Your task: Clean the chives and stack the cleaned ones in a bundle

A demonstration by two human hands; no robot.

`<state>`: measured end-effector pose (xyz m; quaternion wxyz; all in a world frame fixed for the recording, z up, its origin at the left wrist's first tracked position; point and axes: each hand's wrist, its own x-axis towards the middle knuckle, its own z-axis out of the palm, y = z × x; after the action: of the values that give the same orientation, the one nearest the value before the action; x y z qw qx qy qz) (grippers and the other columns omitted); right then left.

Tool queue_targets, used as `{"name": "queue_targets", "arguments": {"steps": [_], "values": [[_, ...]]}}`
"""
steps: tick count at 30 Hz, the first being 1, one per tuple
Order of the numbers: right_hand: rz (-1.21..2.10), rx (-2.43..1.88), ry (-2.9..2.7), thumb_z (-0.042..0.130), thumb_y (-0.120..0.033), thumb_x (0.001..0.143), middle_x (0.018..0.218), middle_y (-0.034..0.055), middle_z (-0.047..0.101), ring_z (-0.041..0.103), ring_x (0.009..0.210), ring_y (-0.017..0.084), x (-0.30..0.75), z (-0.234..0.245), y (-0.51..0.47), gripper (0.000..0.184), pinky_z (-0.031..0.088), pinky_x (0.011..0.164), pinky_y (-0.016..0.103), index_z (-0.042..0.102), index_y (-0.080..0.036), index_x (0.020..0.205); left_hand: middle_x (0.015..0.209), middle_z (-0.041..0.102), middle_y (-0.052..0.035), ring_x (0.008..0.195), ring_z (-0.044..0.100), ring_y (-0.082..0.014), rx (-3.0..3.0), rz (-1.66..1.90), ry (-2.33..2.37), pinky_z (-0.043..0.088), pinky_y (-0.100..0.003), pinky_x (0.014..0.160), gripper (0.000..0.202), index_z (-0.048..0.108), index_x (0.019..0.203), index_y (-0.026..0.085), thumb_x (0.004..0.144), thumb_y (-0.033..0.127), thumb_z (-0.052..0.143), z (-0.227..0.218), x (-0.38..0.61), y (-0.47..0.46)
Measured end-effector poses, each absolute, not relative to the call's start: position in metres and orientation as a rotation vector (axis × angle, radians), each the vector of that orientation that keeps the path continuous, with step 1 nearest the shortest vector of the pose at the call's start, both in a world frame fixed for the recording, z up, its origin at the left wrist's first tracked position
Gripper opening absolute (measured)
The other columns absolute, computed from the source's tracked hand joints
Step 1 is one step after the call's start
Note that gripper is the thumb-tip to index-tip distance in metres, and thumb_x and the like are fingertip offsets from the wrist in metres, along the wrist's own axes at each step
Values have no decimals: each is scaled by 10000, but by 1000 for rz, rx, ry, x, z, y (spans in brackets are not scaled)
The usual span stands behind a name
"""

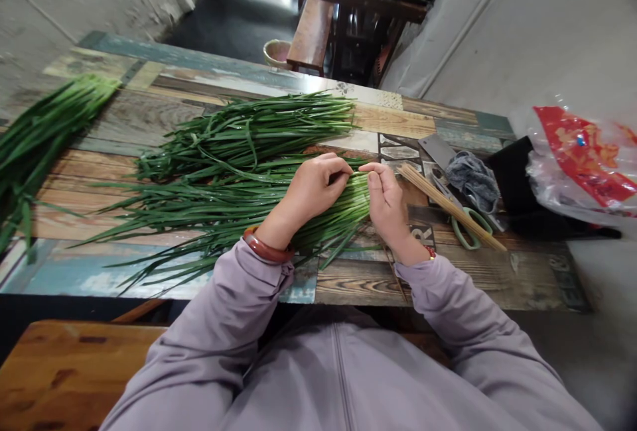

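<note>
A big bunch of long green chives (233,179) lies across the patterned wooden table (448,272), cut ends pointing right. My left hand (311,192) rests on the cut ends with its fingers curled, pinching chive stalks. My right hand (385,205) is beside it, fingers bent and closed at the stalk tips near the left hand's fingertips. A thin wooden skewer runs down from under my right hand (395,272). Both arms wear lilac sleeves; a reddish bangle (266,248) sits on my left wrist.
A bundle of wooden skewers (448,205), green-handled scissors (468,225), a cleaver (438,149) and a grey cloth (472,176) lie to the right. A plastic bag (582,166) sits at far right. More chives (44,126) lie at far left. A bench (311,33) stands beyond.
</note>
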<state>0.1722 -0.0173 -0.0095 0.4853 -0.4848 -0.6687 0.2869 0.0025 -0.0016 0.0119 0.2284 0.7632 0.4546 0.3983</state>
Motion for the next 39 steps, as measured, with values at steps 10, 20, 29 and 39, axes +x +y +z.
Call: {"name": "queue_targets", "arguments": {"steps": [10, 20, 29, 39], "values": [[857, -1164, -1501, 339, -609, 1003, 1035, 48, 687, 621, 970, 180, 174, -19, -11, 487, 490, 887, 319, 644, -234, 1067, 973, 745, -86, 889, 669, -200, 2143, 935, 1362, 479, -296, 804, 245, 726, 977, 160, 927, 231, 497, 8, -1, -1], [1289, -1111, -1217, 315, -830, 872, 860, 53, 753, 714, 806, 199, 179, -37, 4, 765, 568, 719, 321, 722, -201, 1028, 877, 758, -73, 803, 672, -188, 2206, 812, 1427, 476, -273, 738, 240, 743, 881, 162, 901, 227, 512, 2, -8, 7], [1158, -1115, -1346, 345, -790, 898, 808, 37, 720, 664, 767, 180, 181, -34, 7, 698, 514, 694, 297, 735, -211, 887, 886, 768, -67, 823, 680, -189, 2155, 838, 1400, 488, -277, 766, 242, 751, 884, 163, 888, 204, 512, 3, -7, 8], [883, -1224, -1539, 403, -714, 922, 613, -37, 450, 435, 617, 136, 177, -27, 3, 566, 327, 613, 285, 499, -220, 664, 898, 767, -77, 845, 692, -199, 2175, 859, 1434, 491, -294, 777, 221, 741, 887, 166, 912, 211, 525, -3, -8, 7]]}}
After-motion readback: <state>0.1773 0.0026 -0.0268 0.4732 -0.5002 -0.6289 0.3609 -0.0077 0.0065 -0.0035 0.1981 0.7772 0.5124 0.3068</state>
